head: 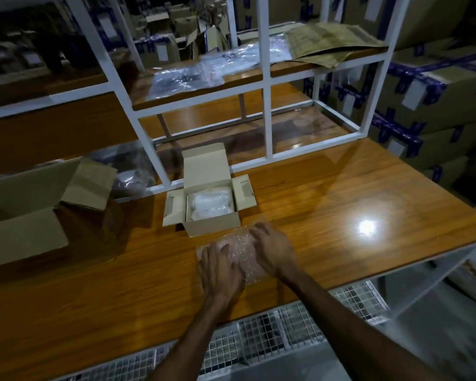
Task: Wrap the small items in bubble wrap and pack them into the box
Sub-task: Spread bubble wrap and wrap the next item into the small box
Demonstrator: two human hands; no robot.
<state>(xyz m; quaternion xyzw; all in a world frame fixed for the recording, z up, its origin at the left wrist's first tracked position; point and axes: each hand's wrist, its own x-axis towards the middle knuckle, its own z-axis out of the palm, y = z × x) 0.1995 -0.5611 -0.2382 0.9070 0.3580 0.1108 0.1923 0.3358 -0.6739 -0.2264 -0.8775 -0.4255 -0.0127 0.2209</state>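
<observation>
At lower centre of the frame, the left hand (221, 266) and right hand (272, 250) press flat, fingers spread, on a bubble wrap bundle (241, 250) lying on the wooden table (341, 204), just below the open box (210, 207). It looks light, soft and slippery; gripping both ends should stop it unrolling.

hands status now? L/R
Left hand: open, fingers spread flat, pressing on the bubble wrap.
Right hand: open, palm down on the same bubble wrap.
</observation>
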